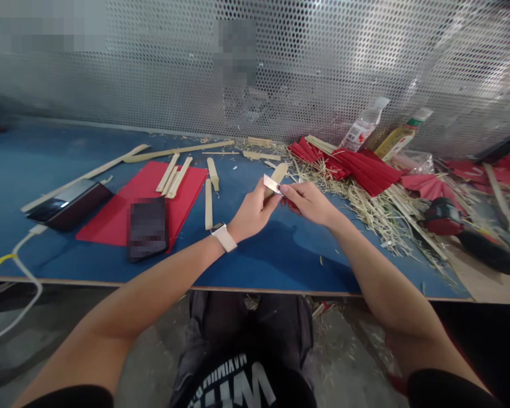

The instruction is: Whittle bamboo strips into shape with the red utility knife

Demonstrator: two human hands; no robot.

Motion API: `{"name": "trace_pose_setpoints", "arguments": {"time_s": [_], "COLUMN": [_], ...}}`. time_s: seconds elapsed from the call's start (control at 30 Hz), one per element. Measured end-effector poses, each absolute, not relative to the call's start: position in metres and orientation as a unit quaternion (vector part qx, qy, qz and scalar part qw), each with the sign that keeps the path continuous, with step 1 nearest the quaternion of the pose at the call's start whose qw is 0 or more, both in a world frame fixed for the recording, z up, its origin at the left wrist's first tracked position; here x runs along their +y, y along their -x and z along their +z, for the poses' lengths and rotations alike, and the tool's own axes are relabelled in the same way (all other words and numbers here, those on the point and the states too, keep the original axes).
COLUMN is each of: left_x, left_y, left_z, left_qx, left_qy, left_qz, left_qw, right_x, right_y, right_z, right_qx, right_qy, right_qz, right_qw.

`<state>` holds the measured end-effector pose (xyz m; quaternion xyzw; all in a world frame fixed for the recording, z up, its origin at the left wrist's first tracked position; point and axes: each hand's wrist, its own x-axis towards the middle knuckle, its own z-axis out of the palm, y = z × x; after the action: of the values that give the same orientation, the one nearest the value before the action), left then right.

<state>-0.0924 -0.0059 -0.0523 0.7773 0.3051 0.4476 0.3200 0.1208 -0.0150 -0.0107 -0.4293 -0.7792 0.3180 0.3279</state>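
My left hand (250, 214) is closed around a flat, pale bamboo strip (279, 172) with a rounded far end. In my right hand (309, 202) is a knife (272, 183), its bright blade lying across the strip near my left thumb. Most of the knife's handle is hidden by my right fingers. Both hands are close together, raised over the blue table (276, 260). Left of them, two short bamboo pieces (208, 204) lie on the tabletop. A watch with a pale strap (225, 238) is on my left wrist.
A red folder (110, 221) carries several bamboo strips (174, 177) and a dark, blurred phone-like object (148, 229). Beside it stands a dark device (70, 204) with a white cable. Shavings (361, 207), folded red material (365, 170) and two bottles (363, 124) crowd the right side before a perforated metal panel (153, 73).
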Motion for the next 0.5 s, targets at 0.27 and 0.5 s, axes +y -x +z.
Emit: {"name": "trace_pose_setpoints", "arguments": {"time_s": [0.27,0.5], "left_x": [-0.004,-0.002], "left_y": [0.088,0.084], "left_z": [-0.058,-0.065], "left_qx": [0.315,0.339], "left_qy": [-0.775,-0.751], "left_qz": [0.459,0.494], "left_qw": [0.301,0.279], "right_x": [-0.011,-0.013], "right_y": [-0.128,-0.115], "right_z": [-0.009,-0.017], "right_qx": [-0.794,-0.740], "right_qy": [0.448,0.459], "right_qz": [0.290,0.349], "right_qw": [0.290,0.346]}}
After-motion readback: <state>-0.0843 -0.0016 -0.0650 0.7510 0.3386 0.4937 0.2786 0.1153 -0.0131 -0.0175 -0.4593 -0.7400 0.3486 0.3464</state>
